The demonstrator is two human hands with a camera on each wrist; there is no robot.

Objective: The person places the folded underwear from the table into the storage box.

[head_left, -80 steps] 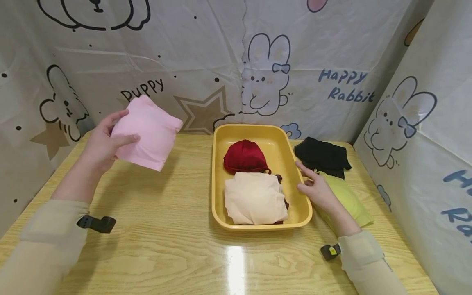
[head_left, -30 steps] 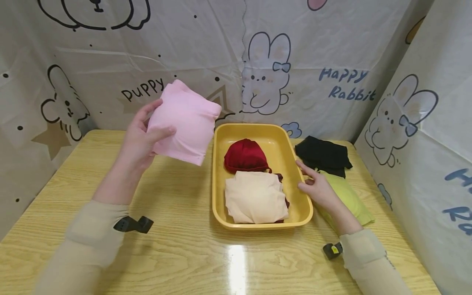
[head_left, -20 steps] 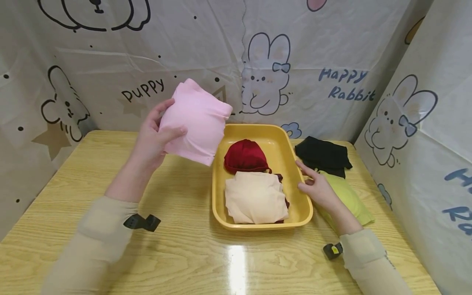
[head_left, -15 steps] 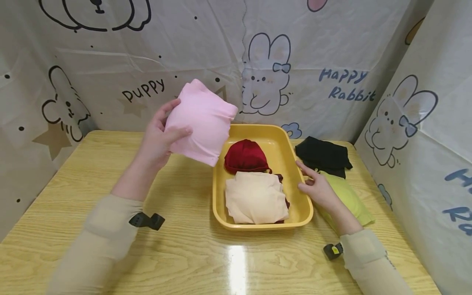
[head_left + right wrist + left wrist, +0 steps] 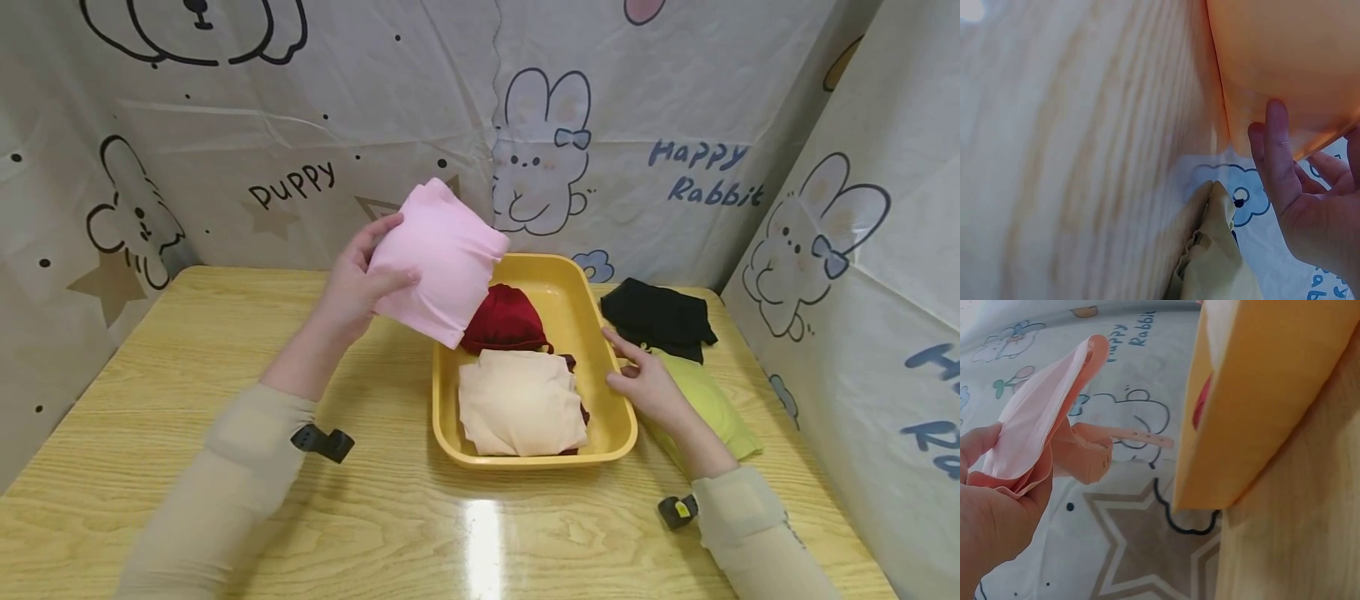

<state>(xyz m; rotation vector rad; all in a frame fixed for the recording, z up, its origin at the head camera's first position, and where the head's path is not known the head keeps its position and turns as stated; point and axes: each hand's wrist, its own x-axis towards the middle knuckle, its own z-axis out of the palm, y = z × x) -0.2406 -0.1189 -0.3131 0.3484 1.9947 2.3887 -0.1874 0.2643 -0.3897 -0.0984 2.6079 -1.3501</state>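
My left hand (image 5: 356, 279) pinches a folded pink bra (image 5: 442, 258) at its left edge, thumb on the near face. The bra hangs tilted above the left rim of the yellow tray (image 5: 442, 442), overlapping it in the head view. A strap end with hooks (image 5: 1141, 435) sticks out in the left wrist view. A dark red bra (image 5: 506, 321) lies in the tray, with a folded beige bra (image 5: 521, 404) in front and dark fabric showing beneath it. My right hand (image 5: 652, 383) touches the tray's right side with fairly straight fingers, without curling round it.
Right of the tray, a folded black garment (image 5: 660, 317) lies behind a yellow-green bra (image 5: 708, 408), partly covered by my right hand. Printed cloth walls (image 5: 420, 92) enclose the wooden table (image 5: 360, 517) at the back and sides.
My left hand has carried the pink bra rightward from over the left of the table to above the tray's left edge, lowering slightly lately. The right hand has stayed at the tray.
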